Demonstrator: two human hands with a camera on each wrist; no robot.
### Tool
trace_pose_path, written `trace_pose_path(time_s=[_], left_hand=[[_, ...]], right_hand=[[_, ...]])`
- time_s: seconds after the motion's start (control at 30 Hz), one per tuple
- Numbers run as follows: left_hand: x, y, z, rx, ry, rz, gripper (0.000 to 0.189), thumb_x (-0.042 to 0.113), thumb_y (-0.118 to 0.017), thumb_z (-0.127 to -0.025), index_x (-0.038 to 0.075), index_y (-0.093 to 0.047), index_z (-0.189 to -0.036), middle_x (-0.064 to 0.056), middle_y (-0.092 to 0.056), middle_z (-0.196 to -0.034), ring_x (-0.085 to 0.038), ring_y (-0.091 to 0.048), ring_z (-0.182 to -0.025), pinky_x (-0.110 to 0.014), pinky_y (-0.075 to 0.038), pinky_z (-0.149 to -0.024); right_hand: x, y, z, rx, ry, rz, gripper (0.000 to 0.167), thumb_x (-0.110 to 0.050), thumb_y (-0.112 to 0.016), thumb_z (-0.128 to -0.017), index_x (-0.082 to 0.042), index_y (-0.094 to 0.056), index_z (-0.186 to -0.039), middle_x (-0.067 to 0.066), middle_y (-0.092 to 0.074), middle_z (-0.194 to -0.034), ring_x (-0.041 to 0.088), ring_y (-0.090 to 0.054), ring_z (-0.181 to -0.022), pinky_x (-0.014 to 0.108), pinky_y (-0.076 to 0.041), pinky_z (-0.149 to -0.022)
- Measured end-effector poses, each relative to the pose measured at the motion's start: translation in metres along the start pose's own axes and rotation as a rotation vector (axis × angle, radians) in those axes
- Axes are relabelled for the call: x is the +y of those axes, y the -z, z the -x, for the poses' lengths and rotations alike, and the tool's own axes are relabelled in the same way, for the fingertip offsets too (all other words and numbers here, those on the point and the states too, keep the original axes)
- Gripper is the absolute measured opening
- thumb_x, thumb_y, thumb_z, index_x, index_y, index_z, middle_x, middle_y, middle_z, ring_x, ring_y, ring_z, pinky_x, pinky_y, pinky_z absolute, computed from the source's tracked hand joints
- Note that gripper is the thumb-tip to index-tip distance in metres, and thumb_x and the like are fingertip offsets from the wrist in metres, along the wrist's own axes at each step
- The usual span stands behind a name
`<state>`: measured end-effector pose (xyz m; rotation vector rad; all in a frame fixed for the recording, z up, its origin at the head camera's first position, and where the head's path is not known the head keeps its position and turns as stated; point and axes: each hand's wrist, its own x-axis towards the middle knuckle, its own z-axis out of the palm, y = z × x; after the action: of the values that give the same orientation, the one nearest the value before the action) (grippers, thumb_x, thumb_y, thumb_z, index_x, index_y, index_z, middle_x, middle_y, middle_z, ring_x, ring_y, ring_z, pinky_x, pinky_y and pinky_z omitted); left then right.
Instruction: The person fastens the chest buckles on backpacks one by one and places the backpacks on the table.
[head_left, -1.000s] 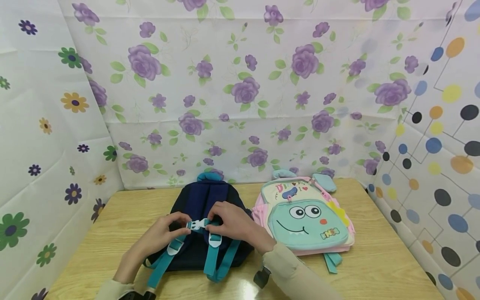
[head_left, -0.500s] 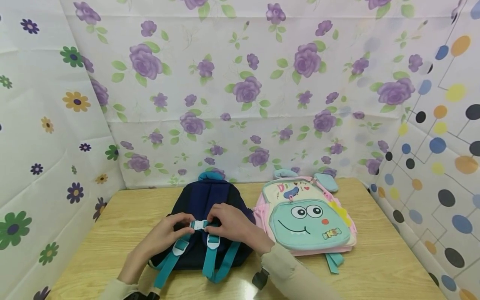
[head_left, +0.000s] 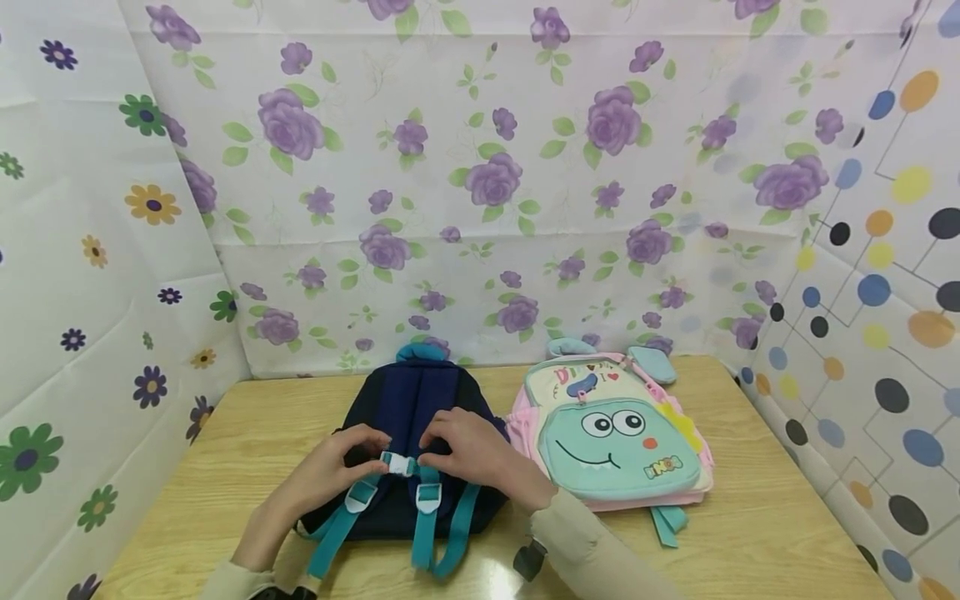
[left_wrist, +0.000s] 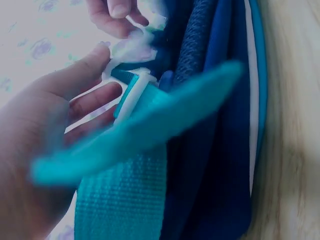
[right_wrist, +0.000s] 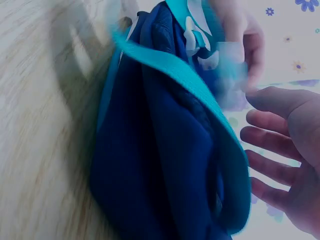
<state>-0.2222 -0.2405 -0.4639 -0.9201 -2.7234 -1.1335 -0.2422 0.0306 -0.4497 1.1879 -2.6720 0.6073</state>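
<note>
A dark blue backpack (head_left: 416, 392) lies back side up on the table, its teal shoulder straps (head_left: 424, 529) toward me. The white chest-strap buckle (head_left: 399, 464) joins the two straps, its halves together. At its left end is my left hand (head_left: 330, 467), thumb tip by the buckle, fingers loosely bent and not closed round it. Just right of the buckle, my right hand (head_left: 476, 450) hovers with fingers spread and nothing between them, as the right wrist view shows. In that view the buckle (right_wrist: 227, 75) is blurred.
A pink and mint backpack (head_left: 618, 442) with a cartoon face lies to the right, close to the blue one. Both rest on a wooden table (head_left: 772, 500). Patterned cloth walls (head_left: 487, 208) stand behind and at both sides.
The buckle halves, slightly apart a second ago, came together. Since then my right hand has let go of the strap, my left has loosened, and the buckle has sunk a little.
</note>
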Motion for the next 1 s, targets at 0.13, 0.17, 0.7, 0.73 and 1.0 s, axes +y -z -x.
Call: trace_pose_path(time_s=[0.13, 0.17, 0.7, 0.73, 1.0], left_hand=[[0.000, 0.002, 0.002, 0.011, 0.021, 0.019, 0.035, 0.034, -0.072, -0.090, 0.013, -0.068, -0.118, -0.001, -0.069, -0.114, -0.012, -0.065, -0.100, -0.027, -0.054, -0.085], [0.000, 0.002, 0.003, 0.015, 0.024, 0.017, 0.035, 0.034, -0.071, -0.090, 0.014, -0.068, -0.118, 0.000, -0.069, -0.114, -0.012, -0.065, -0.101, -0.027, -0.054, -0.086], [0.017, -0.006, -0.006, 0.011, -0.013, -0.022, 0.027, 0.031, -0.066, -0.095, 0.015, -0.069, -0.117, 0.000, -0.070, -0.115, -0.007, -0.063, -0.106, -0.030, -0.054, -0.089], [0.018, -0.007, -0.007, 0.013, -0.011, -0.022, 0.027, 0.031, -0.066, -0.095, 0.015, -0.069, -0.117, 0.000, -0.070, -0.115, -0.007, -0.063, -0.106, -0.030, -0.054, -0.089], [0.025, -0.014, -0.017, 0.042, -0.020, -0.077, 0.029, 0.034, -0.066, -0.095, 0.016, -0.069, -0.118, 0.004, -0.069, -0.113, -0.009, -0.064, -0.102, -0.029, -0.055, -0.083]], right_hand=[[0.007, 0.004, 0.006, -0.001, -0.011, -0.007, 0.018, -0.040, -0.067, -0.094, -0.025, -0.074, -0.102, -0.011, -0.065, -0.101, 0.008, -0.057, -0.089, 0.020, -0.048, -0.076], [0.009, 0.006, 0.007, -0.003, -0.015, -0.006, 0.019, -0.040, -0.067, -0.095, -0.025, -0.074, -0.103, -0.011, -0.065, -0.102, 0.008, -0.057, -0.090, 0.021, -0.048, -0.077], [0.039, 0.029, 0.038, 0.044, -0.045, -0.061, 0.018, -0.031, -0.068, -0.095, -0.018, -0.073, -0.106, -0.005, -0.067, -0.102, 0.017, -0.064, -0.094, 0.030, -0.052, -0.083], [0.041, 0.031, 0.040, 0.049, -0.052, -0.058, 0.019, -0.032, -0.068, -0.095, -0.018, -0.073, -0.106, -0.005, -0.068, -0.103, 0.016, -0.064, -0.095, 0.031, -0.052, -0.084], [0.059, 0.045, 0.058, 0.094, -0.125, -0.076, 0.019, -0.031, -0.069, -0.094, -0.018, -0.072, -0.106, -0.004, -0.069, -0.105, 0.018, -0.064, -0.101, 0.037, -0.051, -0.093]])
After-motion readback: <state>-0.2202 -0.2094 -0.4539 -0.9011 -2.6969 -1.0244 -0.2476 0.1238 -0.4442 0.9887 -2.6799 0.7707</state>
